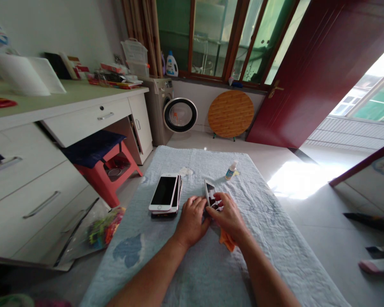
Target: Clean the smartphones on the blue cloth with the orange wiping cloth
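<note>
Left hand and right hand, close together at frame centre, both closed on a single phone, which stands tilted on its long edge just above the knuckles, its lower end hidden between the fingers. An orange cloth shows beneath the right wrist; whether the right hand also pinches it cannot be told. The phone is judged light and rigid, with a smooth glass face that is likely slippery and liable to crack or scratch; the narrow side edges offer the surest hold, fingers on one long side and thumb on the other, leaving the face free. The hands work over a pale blue quilted towel that covers the surface and should cushion any slip. Left of the hands lies a stack of phones, the top one white-framed and face up. Towards upper centre, a small bottle with a blue label lies well apart, and a crumpled white wipe lies just beyond the stack.
</note>
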Available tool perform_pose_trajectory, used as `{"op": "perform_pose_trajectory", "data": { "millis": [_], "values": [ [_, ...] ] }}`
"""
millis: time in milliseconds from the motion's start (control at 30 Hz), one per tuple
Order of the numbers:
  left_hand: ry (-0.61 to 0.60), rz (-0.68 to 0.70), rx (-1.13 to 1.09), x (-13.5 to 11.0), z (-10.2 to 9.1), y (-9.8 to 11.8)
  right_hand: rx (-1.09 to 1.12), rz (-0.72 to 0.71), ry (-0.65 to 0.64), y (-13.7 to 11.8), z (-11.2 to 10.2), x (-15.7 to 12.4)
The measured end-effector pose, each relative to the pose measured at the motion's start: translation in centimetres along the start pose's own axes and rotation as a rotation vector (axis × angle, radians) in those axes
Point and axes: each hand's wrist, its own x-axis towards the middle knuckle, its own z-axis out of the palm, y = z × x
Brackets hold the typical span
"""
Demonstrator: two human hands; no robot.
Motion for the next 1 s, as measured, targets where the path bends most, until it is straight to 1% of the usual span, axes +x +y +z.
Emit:
{"op": "perform_pose_trajectory", "data": {
  "millis": [133, 333, 433, 500, 667, 733, 867, 1000],
  "values": [
    [-0.024, -0.020, 0.047, 0.0, 0.2, -0.1, -0.095, -0.070, 0.020, 0.7, 0.5, 0.0],
    [-0.030, -0.018, 0.103, -0.1, 0.8, -0.6, -0.185, -0.118, 0.021, 0.9, 0.4, -0.1],
    [-0.025, -0.024, 0.109, -0.1, 0.9, -0.7, -0.249, -0.112, 0.009, 1.0, 0.4, -0.1],
    [-0.026, -0.029, 0.109, -0.1, 0.9, -0.8, -0.310, -0.098, 0.025, 1.2, 0.6, -0.2],
    [-0.033, -0.044, 0.104, 0.0, 1.0, -0.9, -0.466, 0.002, 0.086, 1.5, 1.1, -0.4],
    [-0.033, -0.045, 0.105, 0.0, 1.0, -0.9, -0.477, 0.022, 0.083, 1.5, 1.1, -0.4],
    [-0.030, -0.044, 0.102, 0.1, 1.0, -0.9, -0.435, 0.000, 0.079, 1.5, 1.0, -0.3],
    [-0.032, -0.051, 0.100, 0.1, 0.9, -0.9, -0.407, -0.004, 0.118, 1.6, 1.0, -0.3]
  ]
}}
